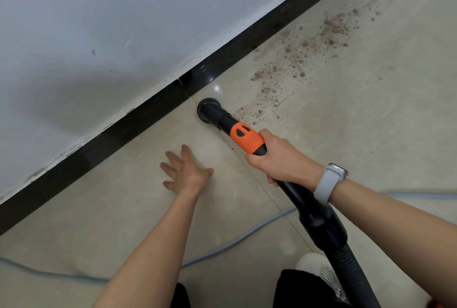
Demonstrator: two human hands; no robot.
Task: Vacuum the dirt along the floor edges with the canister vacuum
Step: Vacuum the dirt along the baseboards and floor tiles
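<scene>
My right hand point(279, 159) grips the black vacuum hose handle just behind its orange collar point(246, 137). The round black nozzle point(209, 110) sits on the beige tile floor right beside the black baseboard point(138, 122). Brown dirt point(296, 60) is scattered along the floor to the right of the nozzle, running up toward the far corner. My left hand point(186, 171) hovers with fingers spread over the tile left of the hose, holding nothing. The ribbed hose point(346, 258) trails down to the bottom right. The canister itself is out of view.
A grey power cord point(247, 236) lies across the floor behind my arms. A white scuffed wall point(123, 23) rises above the baseboard. My light shoe point(311, 262) and dark trousers show at the bottom edge. A grey watch is on my right wrist.
</scene>
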